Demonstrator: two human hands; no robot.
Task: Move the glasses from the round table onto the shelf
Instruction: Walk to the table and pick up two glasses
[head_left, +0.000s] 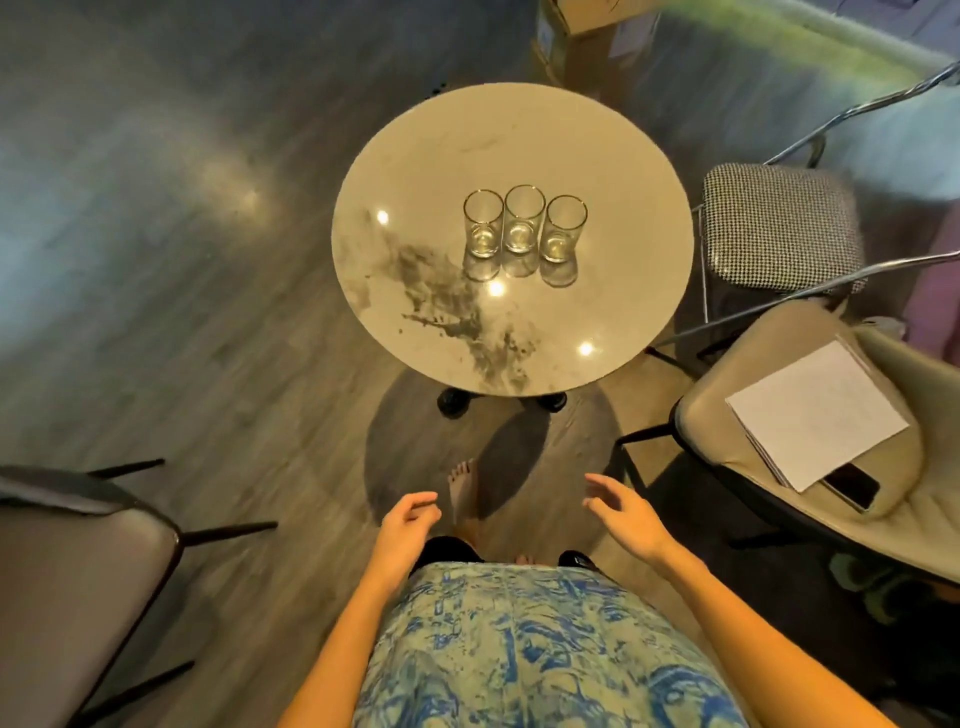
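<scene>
From here I judge the job as not yet begun: all of the glasses stand on the round, cream, marble-patterned tabletop (415, 156), and no shelf shows anywhere in this view, so I cannot say where it lies or whether anything sits on it. I count three clear, straight-sided drinking glasses in a tight row near the middle of the tabletop, running from 9 o'clock to 3 o'clock: the left glass (483, 226), the middle glass (523, 221) and the right glass (563, 229), upright, each just beside its neighbour; whether they touch I cannot tell. Their bases look thick and bright; I cannot tell if any liquid is in them. Both hands hang low at 6 o'clock of the table, well apart from the glasses. The left hand (405, 530) has its fingers (418, 500) loosely curled and holds nothing; the right hand (621, 514) has its fingers (605, 486) spread and relaxed, also holding nothing. So three lifts and three set-downs remain, or fewer trips if two glasses go at once. Around the table I count three chairs: a grey padded chair (78, 561) at 8 o'clock, a black-and-white houndstooth chair (774, 228) at 3 o'clock, and a beige cushioned chair (779, 364) at 4 o'clock carrying one white sheaf of paper (815, 415) and one black phone (852, 486).
</scene>
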